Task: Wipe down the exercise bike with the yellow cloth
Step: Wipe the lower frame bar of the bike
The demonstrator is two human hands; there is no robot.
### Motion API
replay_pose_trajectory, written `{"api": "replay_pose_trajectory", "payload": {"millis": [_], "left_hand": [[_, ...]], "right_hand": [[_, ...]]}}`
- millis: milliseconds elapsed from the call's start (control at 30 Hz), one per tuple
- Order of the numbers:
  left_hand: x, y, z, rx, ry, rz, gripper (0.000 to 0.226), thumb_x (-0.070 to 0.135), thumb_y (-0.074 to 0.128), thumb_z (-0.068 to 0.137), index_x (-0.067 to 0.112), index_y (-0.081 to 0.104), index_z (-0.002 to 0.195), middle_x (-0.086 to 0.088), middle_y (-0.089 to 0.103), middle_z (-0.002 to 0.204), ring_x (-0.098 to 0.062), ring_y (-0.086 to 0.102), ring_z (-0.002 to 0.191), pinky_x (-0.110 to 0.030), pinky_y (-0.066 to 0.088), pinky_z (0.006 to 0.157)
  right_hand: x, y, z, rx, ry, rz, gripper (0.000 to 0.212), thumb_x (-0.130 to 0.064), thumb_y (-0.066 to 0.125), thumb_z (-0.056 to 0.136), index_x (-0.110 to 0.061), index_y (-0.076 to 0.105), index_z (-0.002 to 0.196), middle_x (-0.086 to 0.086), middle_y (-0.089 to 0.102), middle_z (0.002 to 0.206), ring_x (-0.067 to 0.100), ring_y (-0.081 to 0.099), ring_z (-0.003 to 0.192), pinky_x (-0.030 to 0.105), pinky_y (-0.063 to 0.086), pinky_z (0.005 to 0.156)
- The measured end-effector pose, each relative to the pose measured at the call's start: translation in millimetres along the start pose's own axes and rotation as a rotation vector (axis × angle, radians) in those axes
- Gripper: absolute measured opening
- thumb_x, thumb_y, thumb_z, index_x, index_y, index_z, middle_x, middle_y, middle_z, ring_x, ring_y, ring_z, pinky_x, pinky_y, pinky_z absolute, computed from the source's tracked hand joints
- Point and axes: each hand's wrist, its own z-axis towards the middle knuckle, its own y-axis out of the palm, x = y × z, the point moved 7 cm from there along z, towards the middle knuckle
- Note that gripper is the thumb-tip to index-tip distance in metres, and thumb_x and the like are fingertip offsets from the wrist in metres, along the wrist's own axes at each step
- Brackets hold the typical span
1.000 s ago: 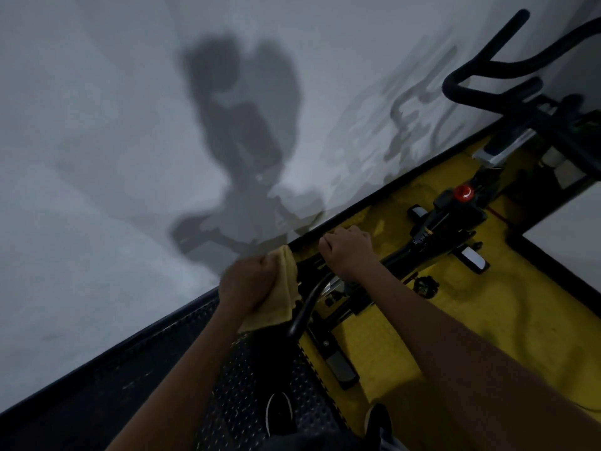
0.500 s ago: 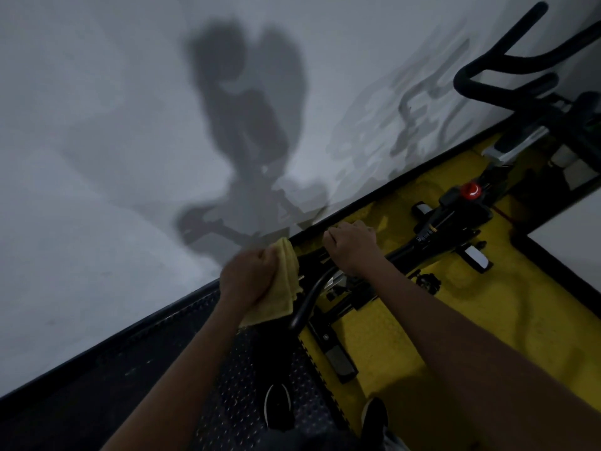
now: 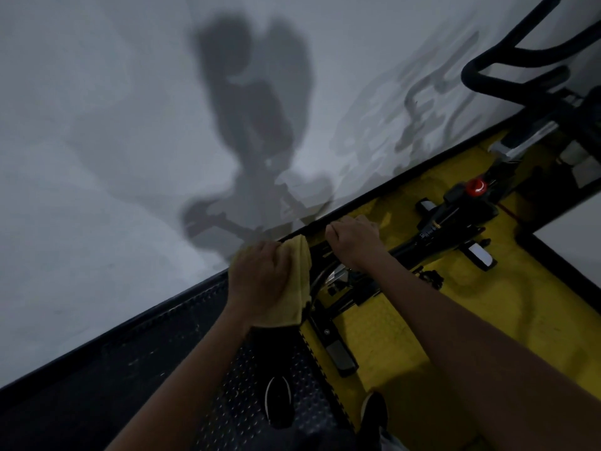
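Grey wall (image 3: pixel 97 157) with shadows, yellow floor mat (image 3: pixel 487 320), black studded mat (image 3: pixel 146 369), two dark shoes (image 3: pixel 278 405).

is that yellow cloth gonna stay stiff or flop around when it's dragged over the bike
Probably floppy: the yellow cloth bunches in folds under the left hand and droops below it. It looks light and should drape round the bike's bars.

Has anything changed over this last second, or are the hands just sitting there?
Barely. The left hand with the cloth has slid slightly down along the bike handlebar. The right hand keeps its grip on the other bar; nothing was picked up or let go.
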Motion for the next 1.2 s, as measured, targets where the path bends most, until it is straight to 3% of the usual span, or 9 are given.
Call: {"api": "replay_pose_trajectory", "payload": {"millis": [133,267,433,633,733,867,967,1100,1200], "left_hand": [[23,14,38,-0.190,-0.207,-0.020,0.055,0.043,0.027,0.098,0.008,0.067,0.081,-0.012,0.067,0.084,-0.024,0.057,0.068,-0.033,0.042,0.063],[61,0,13,-0.013,0.115,0.193,0.039,0.034,0.038,0.102,0.013,0.065,0.083,-0.004,0.064,0.075,-0.021,0.049,0.059,-0.031,0.037,0.055],[12,-10,-19,0.027,0.205,-0.119,0.039,0.049,0.036,0.103,0.025,0.059,0.123,0.007,0.064,0.115,-0.014,0.055,0.101,-0.033,0.044,0.089],[7,6,30,-0.181,-0.242,-0.026,0.050,0.040,0.031,0.100,0.009,0.064,0.080,-0.009,0.066,0.086,-0.025,0.057,0.073,-0.032,0.040,0.066],[50,7,25,-0.088,-0.067,0.111,0.046,0.036,0.029,0.101,0.014,0.054,0.070,-0.009,0.067,0.080,-0.024,0.053,0.065,-0.032,0.032,0.060],[42,3,-15,0.041,0.250,0.030,0.037,0.045,0.032,0.103,0.023,0.060,0.112,0.005,0.065,0.110,-0.017,0.057,0.099,-0.034,0.040,0.087],[0,-1,-15,0.029,0.168,-0.094,0.043,0.051,0.031,0.103,0.025,0.059,0.124,0.006,0.063,0.118,-0.017,0.056,0.104,-0.036,0.045,0.093],[3,2,20,-0.064,-0.164,0.017,0.053,0.045,0.027,0.100,0.014,0.068,0.086,-0.005,0.069,0.090,-0.026,0.061,0.076,-0.034,0.051,0.070],[31,7,28,-0.089,-0.201,0.023,0.050,0.038,0.030,0.101,0.013,0.055,0.065,-0.009,0.067,0.078,-0.025,0.057,0.066,-0.031,0.036,0.060]], "right_hand": [[1,0,0,0.005,0.000,-0.001,0.044,-0.039,0.024,0.108,-0.015,0.061,0.108,0.010,0.059,0.118,0.035,0.047,0.117,0.046,0.036,0.097],[2,1,1,0.006,0.000,0.002,0.044,-0.039,0.024,0.108,-0.015,0.061,0.108,0.010,0.059,0.120,0.034,0.047,0.117,0.046,0.035,0.098],[0,2,-1,0.017,-0.027,0.002,0.045,-0.039,0.023,0.108,-0.014,0.061,0.110,0.010,0.059,0.119,0.034,0.046,0.117,0.045,0.035,0.098],[1,2,1,0.011,0.001,-0.015,0.047,-0.039,0.023,0.108,-0.015,0.062,0.114,0.010,0.059,0.121,0.035,0.047,0.119,0.046,0.035,0.100],[2,1,0,0.005,-0.005,0.002,0.045,-0.038,0.023,0.109,-0.014,0.061,0.109,0.012,0.059,0.121,0.034,0.047,0.119,0.046,0.035,0.099],[0,0,0,0.006,-0.022,0.011,0.045,-0.039,0.023,0.109,-0.014,0.061,0.108,0.011,0.059,0.122,0.034,0.047,0.119,0.045,0.035,0.099],[0,2,0,0.014,-0.030,0.001,0.045,-0.039,0.023,0.109,-0.015,0.061,0.112,0.010,0.059,0.121,0.033,0.046,0.119,0.044,0.034,0.099],[1,3,1,0.013,-0.010,-0.015,0.047,-0.040,0.022,0.109,-0.015,0.061,0.116,0.010,0.058,0.124,0.034,0.045,0.122,0.045,0.035,0.100],[0,2,1,0.015,-0.011,-0.019,0.047,-0.040,0.022,0.109,-0.014,0.061,0.115,0.011,0.058,0.124,0.034,0.046,0.121,0.045,0.035,0.099]]}}
